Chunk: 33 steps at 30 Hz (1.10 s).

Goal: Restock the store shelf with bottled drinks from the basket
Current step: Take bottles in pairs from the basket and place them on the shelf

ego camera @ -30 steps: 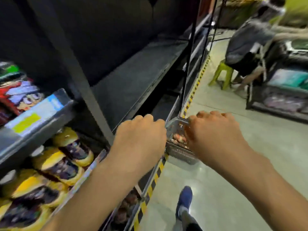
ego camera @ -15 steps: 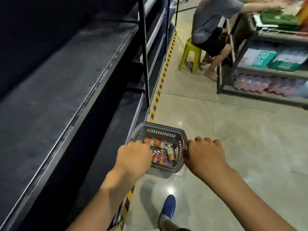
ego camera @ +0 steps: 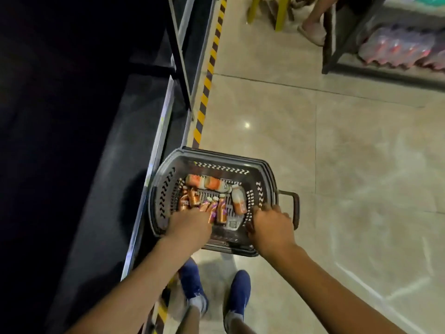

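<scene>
A dark plastic basket (ego camera: 216, 158) stands on the floor against the lowest store shelf (ego camera: 108, 169), which is dark and bare. Several small bottled drinks lie in it: orange-and-white bottles (ego camera: 238, 200) at the back and right, copper and purple ones (ego camera: 220, 210) in the middle. My left hand (ego camera: 190, 224) reaches into the basket and rests on the purple bottles, its fingers hidden under the hand. My right hand (ego camera: 271, 225) is over the basket's right inner wall with curled fingers, and nothing shows in it.
The basket's handle (ego camera: 295, 208) sticks out to the right. Yellow-black tape (ego camera: 207, 75) runs along the shelf's foot. My blue shoes (ego camera: 237, 292) stand just behind the basket. Across the aisle are a yellow stool (ego camera: 281, 15), a person's foot (ego camera: 311, 32) and a rack of bottle packs (ego camera: 397, 49).
My view has tipped down from the shelves to the basket. Both hands have dropped from above the basket into it, the left one onto the bottles.
</scene>
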Each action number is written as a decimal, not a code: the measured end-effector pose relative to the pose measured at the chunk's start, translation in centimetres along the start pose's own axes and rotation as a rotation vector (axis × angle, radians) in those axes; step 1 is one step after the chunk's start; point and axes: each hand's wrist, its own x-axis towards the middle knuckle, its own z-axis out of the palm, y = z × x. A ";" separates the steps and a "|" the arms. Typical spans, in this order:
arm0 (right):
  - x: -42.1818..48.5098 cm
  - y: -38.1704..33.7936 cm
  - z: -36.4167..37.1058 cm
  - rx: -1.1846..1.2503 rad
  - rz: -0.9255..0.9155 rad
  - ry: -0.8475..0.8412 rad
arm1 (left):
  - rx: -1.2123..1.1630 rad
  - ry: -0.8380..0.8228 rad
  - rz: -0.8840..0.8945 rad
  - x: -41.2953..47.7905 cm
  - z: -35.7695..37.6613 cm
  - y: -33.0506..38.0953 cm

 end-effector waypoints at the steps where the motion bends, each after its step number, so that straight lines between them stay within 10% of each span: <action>1: 2.7 0.0 2.3 -0.048 -0.002 -0.038 | 0.022 0.001 0.020 3.0 2.0 -0.2; 8: 19.7 -0.1 19.5 -0.169 -0.016 -0.178 | 0.058 -0.105 0.036 20.8 17.9 -4.3; 17: 36.4 2.1 36.9 0.409 0.323 -0.187 | -0.200 -0.296 -0.306 34.3 37.2 -9.2; 33: 42.9 3.4 44.4 0.800 0.621 0.041 | -0.556 -0.179 -0.563 41.1 42.6 -8.4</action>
